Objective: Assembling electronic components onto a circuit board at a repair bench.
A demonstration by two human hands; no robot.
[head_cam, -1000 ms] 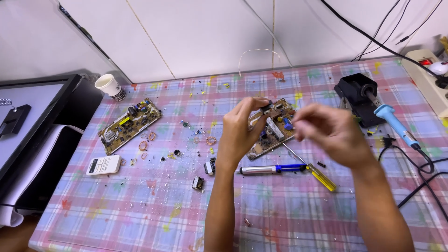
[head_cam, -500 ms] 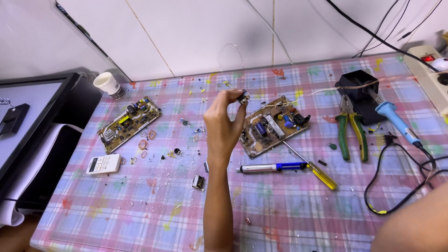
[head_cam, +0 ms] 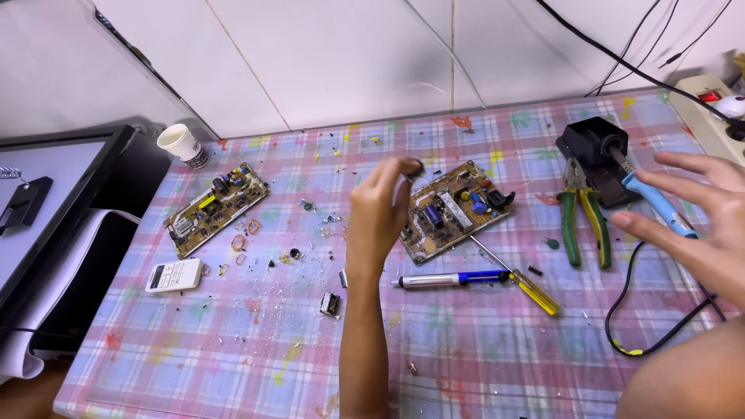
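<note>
My left hand [head_cam: 380, 213] is raised above the table with its fingertips pinched on a small dark component [head_cam: 412, 166]. Just behind it lies a yellow circuit board [head_cam: 456, 211] with a blue capacitor and black parts. My right hand [head_cam: 698, 221] hovers at the right with its fingers spread and nothing in them, close over the blue handle of a soldering iron [head_cam: 652, 199] that rests in a black stand [head_cam: 591, 144]. Green-handled pliers [head_cam: 582, 221] lie left of that hand.
A solder sucker [head_cam: 446, 279] and a yellow-handled screwdriver [head_cam: 520, 279] lie below the board. A second circuit board [head_cam: 216, 208], a white remote [head_cam: 174, 275], a paper cup [head_cam: 178, 145] and scattered small parts sit on the checked tablecloth [head_cam: 233, 349]. A power strip [head_cam: 710, 105] is at the far right.
My right hand left the board, swung out of view to the right, and now is back in view with open fingers over the soldering iron. My left hand stays raised with the small part.
</note>
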